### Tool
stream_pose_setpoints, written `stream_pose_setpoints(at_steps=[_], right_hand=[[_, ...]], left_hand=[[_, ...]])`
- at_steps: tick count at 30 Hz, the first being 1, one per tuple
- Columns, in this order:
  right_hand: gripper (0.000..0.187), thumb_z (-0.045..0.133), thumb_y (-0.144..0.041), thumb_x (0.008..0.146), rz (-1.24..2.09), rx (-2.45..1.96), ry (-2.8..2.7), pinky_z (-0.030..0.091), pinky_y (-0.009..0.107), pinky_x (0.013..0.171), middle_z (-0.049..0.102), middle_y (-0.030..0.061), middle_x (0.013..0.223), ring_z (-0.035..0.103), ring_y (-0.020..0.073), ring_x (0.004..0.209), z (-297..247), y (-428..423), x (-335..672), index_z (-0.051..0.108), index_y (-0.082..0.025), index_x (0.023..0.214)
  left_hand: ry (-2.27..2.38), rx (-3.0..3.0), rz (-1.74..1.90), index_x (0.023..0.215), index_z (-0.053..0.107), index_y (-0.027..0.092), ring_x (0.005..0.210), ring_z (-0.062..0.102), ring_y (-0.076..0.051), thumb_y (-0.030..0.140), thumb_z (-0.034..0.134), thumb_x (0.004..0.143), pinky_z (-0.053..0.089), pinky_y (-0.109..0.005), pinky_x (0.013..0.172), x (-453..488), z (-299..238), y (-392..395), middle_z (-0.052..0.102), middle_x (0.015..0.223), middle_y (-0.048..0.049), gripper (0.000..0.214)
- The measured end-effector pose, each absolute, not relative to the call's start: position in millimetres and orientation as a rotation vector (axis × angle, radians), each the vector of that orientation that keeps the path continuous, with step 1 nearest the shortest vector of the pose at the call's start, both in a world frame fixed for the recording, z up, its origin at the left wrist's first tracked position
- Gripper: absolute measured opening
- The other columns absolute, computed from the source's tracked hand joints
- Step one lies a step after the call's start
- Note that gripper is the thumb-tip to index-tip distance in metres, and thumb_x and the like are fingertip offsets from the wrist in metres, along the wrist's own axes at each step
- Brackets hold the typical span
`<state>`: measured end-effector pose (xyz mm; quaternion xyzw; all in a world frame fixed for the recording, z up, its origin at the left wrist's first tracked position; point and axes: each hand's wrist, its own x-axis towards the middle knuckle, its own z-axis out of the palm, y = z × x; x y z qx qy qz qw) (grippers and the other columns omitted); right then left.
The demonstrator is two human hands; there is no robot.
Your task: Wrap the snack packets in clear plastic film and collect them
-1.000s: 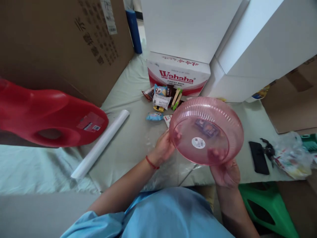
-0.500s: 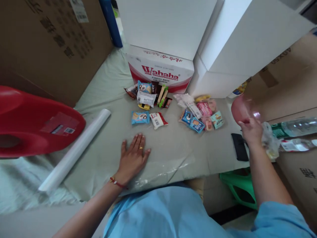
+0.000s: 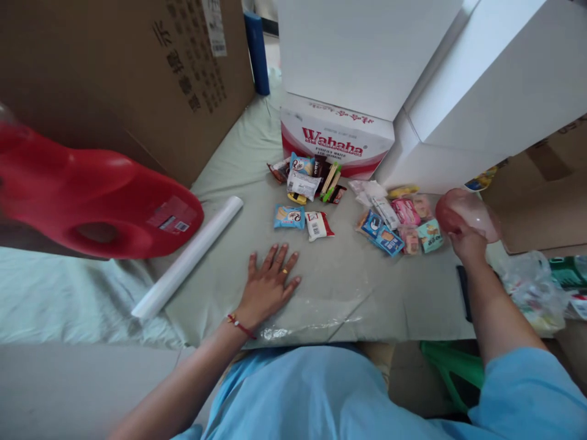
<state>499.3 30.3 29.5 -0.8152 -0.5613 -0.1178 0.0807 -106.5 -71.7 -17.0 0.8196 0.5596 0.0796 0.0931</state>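
My left hand point(image 3: 270, 284) lies flat with fingers spread on the cloth-covered table point(image 3: 330, 287). Just beyond its fingertips are a blue snack packet point(image 3: 288, 217) and a white-and-red packet point(image 3: 320, 225). At the right, my right hand point(image 3: 470, 244) grips the near rim of a translucent pink bowl point(image 3: 468, 211); whether the bowl touches the table I cannot tell. Beside the bowl on its left lies a group of small wrapped snacks, among them a pink packet point(image 3: 405, 212) and a teal one point(image 3: 430, 235). Another pile of snacks point(image 3: 304, 183) sits against the Wahaha carton.
The Wahaha carton point(image 3: 337, 137) and white boxes point(image 3: 458, 153) stand at the back. On the left are a red jug point(image 3: 114, 189), a white roll point(image 3: 190, 260) and a large brown carton point(image 3: 215, 128). A dark phone-like object point(image 3: 463, 293) and plastic bag point(image 3: 534, 287) lie near my right forearm.
The view has swung left. My right hand has brought the pink bowl slightly closer to the right-hand snack group, and the bowl's angle has changed. My left hand stays flat on the table.
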Motion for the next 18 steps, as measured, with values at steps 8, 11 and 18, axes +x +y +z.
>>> stream_pose_setpoints(at_steps=[8, 11, 18], right_hand=[[0.038, 0.044, -0.032, 0.102, -0.172, -2.005, -1.840, 0.048, 0.047, 0.095, 0.068, 0.0176, 0.117, 0.060, 0.0315, 0.109, 51.5, 47.5, 278.7, 0.063, -0.017, 0.131], [0.054, 0.051, -0.051, 0.104, 0.115, -1.934, -2.129, 0.048, 0.046, 0.096, 0.063, 0.0194, 0.130, 0.057, 0.0344, 0.118, 38.4, 39.7, 158.9, 0.054, -0.018, 0.146], [0.052, 0.059, -0.040, 0.102, 0.349, -1.953, -2.168, 0.045, 0.057, 0.102, 0.059, 0.0230, 0.139, 0.049, 0.0392, 0.127, 14.7, 45.3, 81.8, 0.051, -0.019, 0.149]], left_hand=[[1.666, 2.429, 0.198, 0.164, 0.041, 0.027, 0.162, 0.025, -0.035, 0.047, 0.044, 0.106, -0.002, -0.070, 0.128, -106.0, -20.0, -71.9, 0.029, 0.175, -0.0119, 0.061], [1.659, 2.446, 0.188, 0.164, 0.041, 0.027, 0.162, 0.026, -0.036, 0.048, 0.043, 0.106, -0.001, -0.072, 0.127, -106.1, -19.6, -71.8, 0.029, 0.174, -0.0117, 0.061], [1.667, 2.439, 0.197, 0.166, 0.036, 0.024, 0.159, 0.032, -0.038, 0.048, 0.042, 0.106, 0.011, -0.074, 0.126, -106.9, -17.9, -72.4, 0.033, 0.172, -0.0158, 0.065]])
